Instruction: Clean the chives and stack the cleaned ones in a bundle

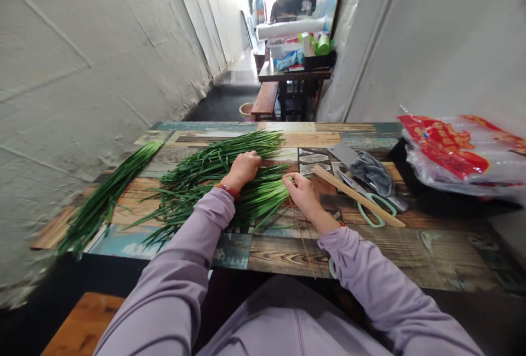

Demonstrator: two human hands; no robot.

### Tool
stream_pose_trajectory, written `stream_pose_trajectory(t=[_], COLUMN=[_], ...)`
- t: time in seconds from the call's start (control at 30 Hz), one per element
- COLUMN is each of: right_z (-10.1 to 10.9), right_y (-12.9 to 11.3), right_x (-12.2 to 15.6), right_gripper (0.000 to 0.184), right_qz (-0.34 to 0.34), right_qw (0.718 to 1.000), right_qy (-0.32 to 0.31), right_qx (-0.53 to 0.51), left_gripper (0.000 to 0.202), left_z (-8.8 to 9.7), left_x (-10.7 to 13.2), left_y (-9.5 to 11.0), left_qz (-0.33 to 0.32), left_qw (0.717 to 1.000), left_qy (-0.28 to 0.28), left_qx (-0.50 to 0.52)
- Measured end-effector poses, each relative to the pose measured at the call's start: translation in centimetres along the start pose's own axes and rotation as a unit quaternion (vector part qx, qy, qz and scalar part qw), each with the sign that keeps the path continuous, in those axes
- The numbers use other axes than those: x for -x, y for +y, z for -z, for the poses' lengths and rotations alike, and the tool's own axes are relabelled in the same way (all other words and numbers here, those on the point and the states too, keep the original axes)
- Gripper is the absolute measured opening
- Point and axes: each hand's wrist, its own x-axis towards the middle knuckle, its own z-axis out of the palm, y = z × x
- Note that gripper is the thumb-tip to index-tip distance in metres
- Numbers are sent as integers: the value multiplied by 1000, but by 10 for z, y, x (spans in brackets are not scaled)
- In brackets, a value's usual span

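Note:
A loose pile of long green chives (213, 175) lies across the patterned wooden table (287, 246). My left hand (243, 170) rests on the pile with its fingers curled down into the stalks. At the pile's right end, my right hand (302, 189) pinches a few chive stalks. A thin bamboo skewer (303, 238) runs from under that hand toward the table's near edge. A second, tidier bundle of chives (102, 202) lies apart at the left end of the table.
Right of my hands lie a bundle of skewers (355, 196), green-handled scissors (372, 205), a cleaver (343, 153) and a grey cloth (372, 172). A red-printed plastic bag (456, 153) sits far right. Another table (293, 74), a bench (265, 98) and a seated person (281, 5) are beyond.

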Motion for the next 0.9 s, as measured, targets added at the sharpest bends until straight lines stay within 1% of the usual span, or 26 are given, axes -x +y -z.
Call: stream_pose_trajectory(t=[0.03,0.1,0.17,0.2,0.3,0.37,0.47,0.57,0.63,0.77,0.9], right_z=[0,1,2,3,5,6,7,7,7,8,10], right_y=[-1,-5,-10,-13,-18,-19,-19,-18,-17,-14,-16], right_x=[1,3,6,7,11,13,14,15,15,16,18], right_gripper=[39,38,38,38,36,36,36,36,35,34,32], right_qz=[3,9,15,18,34,48,60,65,70,62,63], right_qw=[1000,1000,1000,1000,999,998,997,997,996,996,994], right_qy=[2,6,10,12,21,24,19,17,19,20,23], right_qx=[-1,-2,6,11,27,33,36,47,55,68,87], left_gripper=[22,19,14,12,10,7,5,14,23,23,17], left_z=[3,11,22,28,38,36,18,-1,-8,-5,-2], left_x=[0,3,6,8,12,13,12,14,17,23,27], left_y=[-1,0,7,13,34,48,62,64,61,54,52], left_qz=[2,5,0,-6,-22,-28,-13,24,35,8,1], left_qw=[1000,991,968,954,918,899,870,845,839,837,816], left_qy=[15,65,119,135,157,152,142,137,126,106,97], left_qx=[26,114,222,268,363,410,472,517,529,537,570])
